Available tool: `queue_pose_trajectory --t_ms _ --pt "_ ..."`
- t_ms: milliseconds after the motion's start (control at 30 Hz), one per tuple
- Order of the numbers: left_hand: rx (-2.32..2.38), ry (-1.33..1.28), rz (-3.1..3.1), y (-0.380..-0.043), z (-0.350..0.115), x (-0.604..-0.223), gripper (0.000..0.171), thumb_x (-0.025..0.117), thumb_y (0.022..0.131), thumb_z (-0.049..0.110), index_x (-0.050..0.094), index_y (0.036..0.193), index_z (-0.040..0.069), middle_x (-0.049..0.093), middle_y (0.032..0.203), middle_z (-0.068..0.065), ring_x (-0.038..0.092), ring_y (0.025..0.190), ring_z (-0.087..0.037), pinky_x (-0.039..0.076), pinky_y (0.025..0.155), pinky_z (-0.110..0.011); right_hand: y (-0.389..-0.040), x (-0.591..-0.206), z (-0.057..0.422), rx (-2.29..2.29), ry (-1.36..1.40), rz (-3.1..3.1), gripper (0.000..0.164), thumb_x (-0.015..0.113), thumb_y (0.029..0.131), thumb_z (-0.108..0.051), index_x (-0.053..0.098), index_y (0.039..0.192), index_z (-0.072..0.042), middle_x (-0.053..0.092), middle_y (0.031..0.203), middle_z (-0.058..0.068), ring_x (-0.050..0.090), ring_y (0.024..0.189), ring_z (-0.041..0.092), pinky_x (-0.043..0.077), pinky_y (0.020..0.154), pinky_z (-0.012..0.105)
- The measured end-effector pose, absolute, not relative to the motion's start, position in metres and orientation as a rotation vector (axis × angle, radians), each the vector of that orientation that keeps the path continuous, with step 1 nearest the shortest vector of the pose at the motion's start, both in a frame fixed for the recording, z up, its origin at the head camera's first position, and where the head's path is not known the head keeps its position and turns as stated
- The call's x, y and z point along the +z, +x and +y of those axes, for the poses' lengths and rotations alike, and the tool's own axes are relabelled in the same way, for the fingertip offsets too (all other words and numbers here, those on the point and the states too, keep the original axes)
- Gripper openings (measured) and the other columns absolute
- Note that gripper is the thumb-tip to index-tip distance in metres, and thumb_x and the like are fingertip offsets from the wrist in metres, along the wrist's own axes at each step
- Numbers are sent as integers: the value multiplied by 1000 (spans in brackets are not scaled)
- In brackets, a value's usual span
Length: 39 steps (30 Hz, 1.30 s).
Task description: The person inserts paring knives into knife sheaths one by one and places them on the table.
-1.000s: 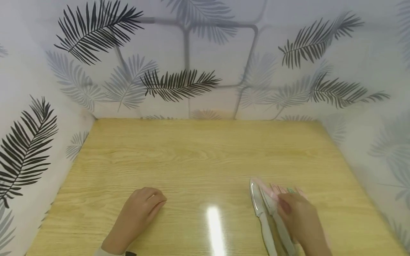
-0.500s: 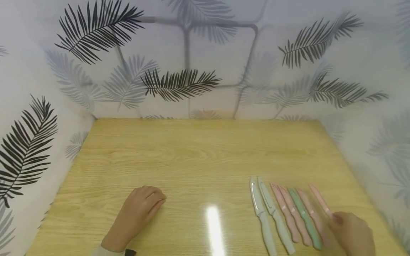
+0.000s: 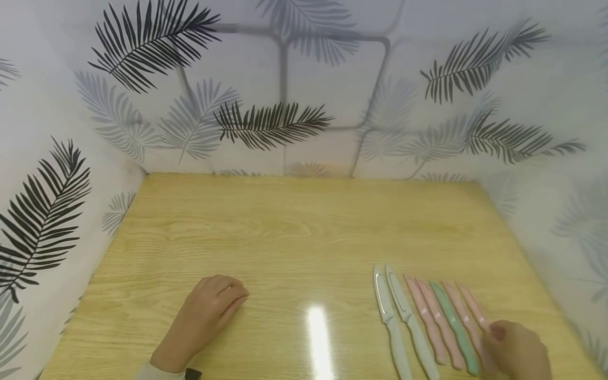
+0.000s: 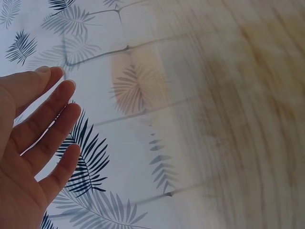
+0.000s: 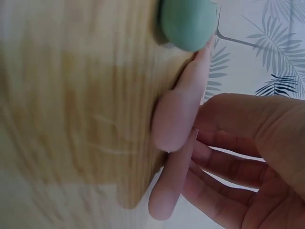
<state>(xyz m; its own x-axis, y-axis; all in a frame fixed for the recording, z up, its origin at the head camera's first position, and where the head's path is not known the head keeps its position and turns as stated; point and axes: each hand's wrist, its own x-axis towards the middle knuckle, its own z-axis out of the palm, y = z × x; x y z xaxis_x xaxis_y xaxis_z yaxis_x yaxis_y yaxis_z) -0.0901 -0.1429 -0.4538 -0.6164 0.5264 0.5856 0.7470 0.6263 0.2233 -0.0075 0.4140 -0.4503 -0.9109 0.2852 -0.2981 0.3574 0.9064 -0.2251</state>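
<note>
My right hand (image 3: 518, 345) grips the handle of the rightmost pink knife (image 3: 470, 302) at the end of a row. In the right wrist view, thumb and fingers lie about that pink handle (image 5: 167, 188), low at the wood. Just left of it lie another pink knife (image 3: 458, 306), a green knife (image 3: 451, 316) and further pink ones (image 3: 427, 316). Two longer pale grey-white knives (image 3: 390, 311) form the row's left end, blades pointing away from me. My left hand (image 3: 209, 314) rests on the table with loosely bent fingers, holding nothing; its palm (image 4: 24, 167) shows in the left wrist view.
The wood-grain table (image 3: 285, 227) runs back to a pale wall covering (image 3: 313, 79) with a leaf print. Similar covering stands along the left and right sides. A bright light reflection falls on the table's front middle.
My right hand has carried the pink knife rightward across the row, then slid it slightly left, close beside its neighbour. The left hand has stayed put.
</note>
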Motion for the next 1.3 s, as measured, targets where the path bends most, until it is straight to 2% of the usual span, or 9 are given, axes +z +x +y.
queue_pose_trajectory --t_ms 267,733,867,1033,1167,1300 --pt "-619 -1020 -2363 -90 -142 -453 7 62 87 18 67 86 12 62 89 3 58 82 -14 50 73 -36 -7 -454 411 -421 431 2869 40 59 86 -23 58 107 11 62 96 28 58 84 45 50 69 55" --pt "-629 -1027 -2360 -91 -141 -456 7 63 86 18 67 85 12 62 86 4 58 80 -12 51 71 -35 -3 -455 414 -436 415 2873 45 57 90 -28 56 106 14 62 94 28 59 82 43 51 67 53" --pt "-623 -1034 -2339 -90 -139 -457 5 64 84 17 67 84 13 62 85 5 58 78 -11 51 70 -34 -1 -452 409 -414 382 2980 39 56 90 -22 57 102 15 62 86 26 60 75 40 52 60 50" --pt "-622 -1031 -2349 -92 -137 -455 6 64 85 18 67 83 14 62 84 7 57 77 -9 50 68 -32 -11 -436 377 -442 349 3176 28 51 90 -12 59 94 15 62 83 27 59 74 43 52 63 53" --pt "-616 -1050 -2349 -94 -135 -452 11 60 89 20 67 83 14 61 82 8 56 76 -8 49 67 -31 -33 -427 332 -595 163 3336 22 52 89 -7 60 90 13 62 81 26 60 73 41 53 62 49" --pt "-616 -1092 -2300 -99 -126 -449 13 58 91 20 67 84 14 61 82 7 56 75 -9 49 64 -29 -58 -428 286 -755 -297 3523 9 62 82 -3 63 87 5 64 79 15 62 66 27 55 57 38"
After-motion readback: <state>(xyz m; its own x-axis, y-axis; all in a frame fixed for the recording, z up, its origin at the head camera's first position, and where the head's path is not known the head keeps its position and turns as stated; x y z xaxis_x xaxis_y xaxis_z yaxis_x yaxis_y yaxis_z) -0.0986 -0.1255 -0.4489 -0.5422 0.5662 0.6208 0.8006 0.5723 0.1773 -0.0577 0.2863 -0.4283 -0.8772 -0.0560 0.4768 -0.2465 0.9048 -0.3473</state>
